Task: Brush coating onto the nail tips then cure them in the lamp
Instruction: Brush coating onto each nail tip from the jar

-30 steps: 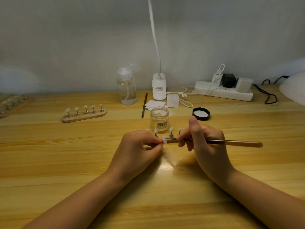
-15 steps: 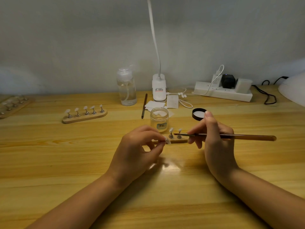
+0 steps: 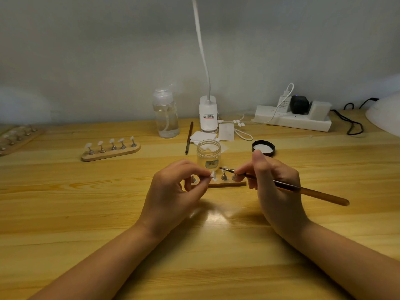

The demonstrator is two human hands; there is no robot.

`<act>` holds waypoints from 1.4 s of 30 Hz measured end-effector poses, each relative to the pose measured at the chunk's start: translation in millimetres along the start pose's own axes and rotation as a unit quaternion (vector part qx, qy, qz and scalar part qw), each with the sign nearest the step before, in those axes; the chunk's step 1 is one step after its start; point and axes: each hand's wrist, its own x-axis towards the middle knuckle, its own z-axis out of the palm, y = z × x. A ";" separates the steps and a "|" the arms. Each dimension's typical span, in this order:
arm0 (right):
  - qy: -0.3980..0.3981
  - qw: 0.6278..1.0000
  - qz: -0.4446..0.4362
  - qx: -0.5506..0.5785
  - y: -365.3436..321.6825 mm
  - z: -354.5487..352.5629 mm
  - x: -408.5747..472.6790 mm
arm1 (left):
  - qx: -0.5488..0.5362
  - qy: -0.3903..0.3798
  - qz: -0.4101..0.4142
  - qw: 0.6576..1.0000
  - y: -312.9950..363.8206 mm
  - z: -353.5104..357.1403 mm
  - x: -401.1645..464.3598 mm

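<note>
Coating is mid-way: the left hand [image 3: 173,191] pinches a nail tip [image 3: 213,175] over the near wooden holder [image 3: 227,184], while the right hand [image 3: 272,182] grips the brush [image 3: 281,186], bristles near the open jar [image 3: 208,155]. Curing is not yet begun; the white dome at the far right [image 3: 387,113] may be the lamp

both forearms reach forward side by side; left hand [image 3: 173,191] pinches thumb and forefinger together, right hand [image 3: 275,187] curled, fingers [image 3: 242,171] closed in a pen grip.
</note>
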 end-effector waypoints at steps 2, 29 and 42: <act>-0.018 1.000 -0.006 -0.007 0.8 -1.5 -1.7 | 0.001 -0.002 -0.003 1.000 -0.6 0.0 -0.1; -0.024 0.997 0.051 0.052 1.9 0.3 -2.4 | 0.000 0.003 -0.018 1.000 -2.3 0.4 -1.8; -0.031 0.997 0.045 0.056 -1.6 -0.8 -2.8 | -0.006 0.002 -0.026 1.000 -1.4 -0.3 -2.8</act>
